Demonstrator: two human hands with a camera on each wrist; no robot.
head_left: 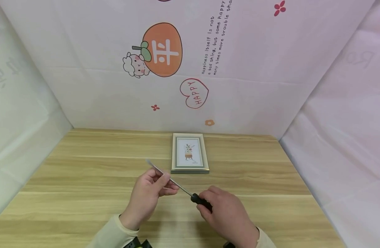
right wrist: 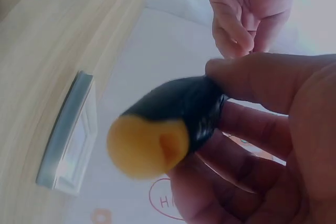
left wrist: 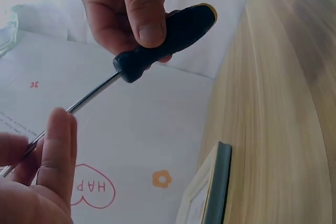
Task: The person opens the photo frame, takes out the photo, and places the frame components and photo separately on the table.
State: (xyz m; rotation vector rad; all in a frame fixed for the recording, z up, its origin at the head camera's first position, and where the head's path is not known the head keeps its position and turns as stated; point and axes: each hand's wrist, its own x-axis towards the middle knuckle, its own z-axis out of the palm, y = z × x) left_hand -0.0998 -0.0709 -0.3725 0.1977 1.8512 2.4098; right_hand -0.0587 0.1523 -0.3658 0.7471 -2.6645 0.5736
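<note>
Both hands hold one screwdriver above the table, its metal shaft pointing up and left in the head view. My right hand grips the black handle, whose yellow end cap faces the right wrist camera. Between thumb and fingers, my left hand pinches the shaft partway along, and the flattened tip sticks out past it. Just beyond the hands, a picture frame lies flat, with a potted plant drawing inside.
The wood-grain table spreads around the hands. A printed white cloth hangs behind it, with more cloth along the left and right sides.
</note>
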